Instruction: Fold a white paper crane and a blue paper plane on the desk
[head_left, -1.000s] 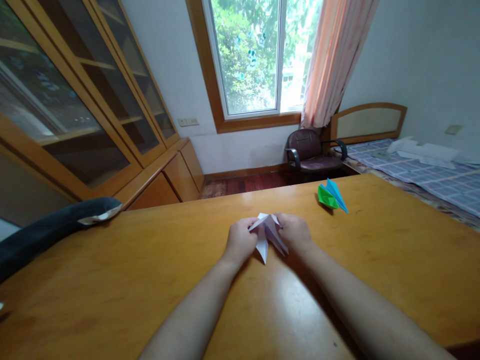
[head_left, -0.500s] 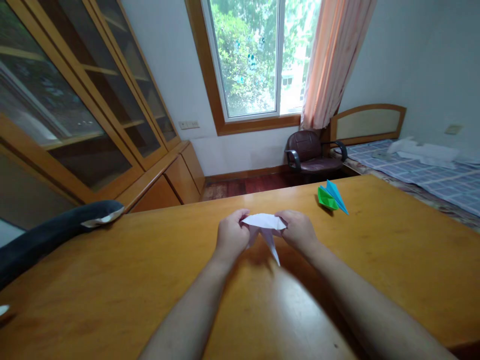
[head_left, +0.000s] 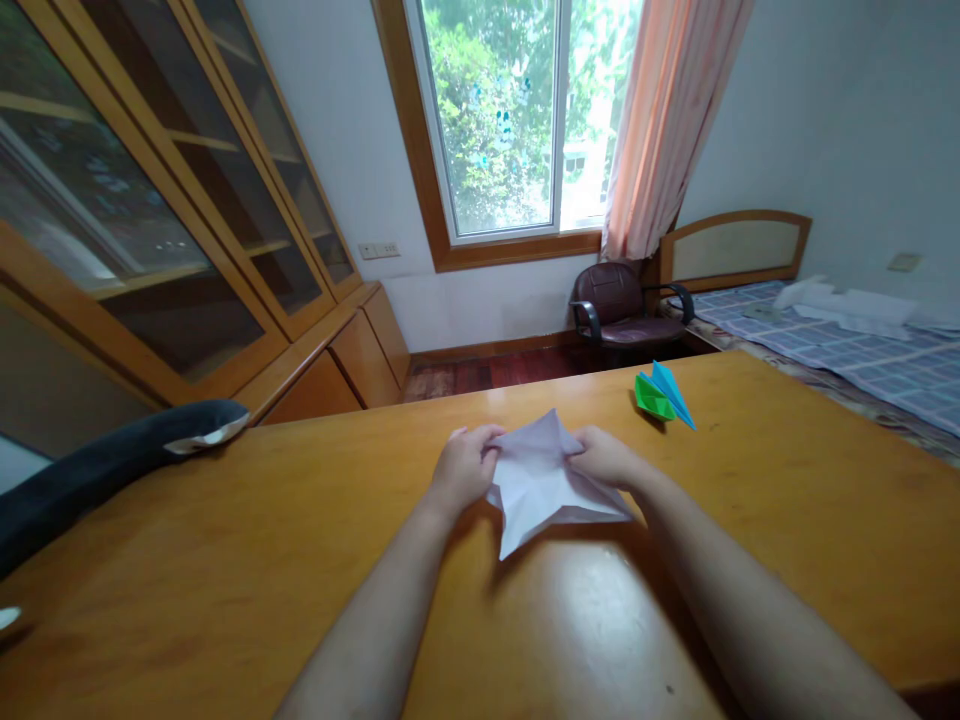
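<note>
A creased sheet of white paper [head_left: 536, 485] is spread between my hands above the table, its corners pointing outward and fold lines running across it. My left hand [head_left: 466, 467] pinches its left edge between thumb and fingers. On the other side, my right hand [head_left: 606, 458] grips the paper near its upper right, with the fingertips partly hidden by the sheet. One corner of the paper points down toward me, and another sticks out to the right below my right wrist.
On the wooden table [head_left: 225, 560], a green folded paper boat [head_left: 654, 400] touches a blue paper plane [head_left: 675, 393] at the far right. A dark plush-looking object [head_left: 112, 470] lies along the left edge. Beyond stand a chair [head_left: 626, 305] and a bed [head_left: 847, 340].
The white paper has opened from a compact folded shape into a wider, star-like sheet. My right hand has turned slightly and shifted its hold; my left hand stays nearly in place.
</note>
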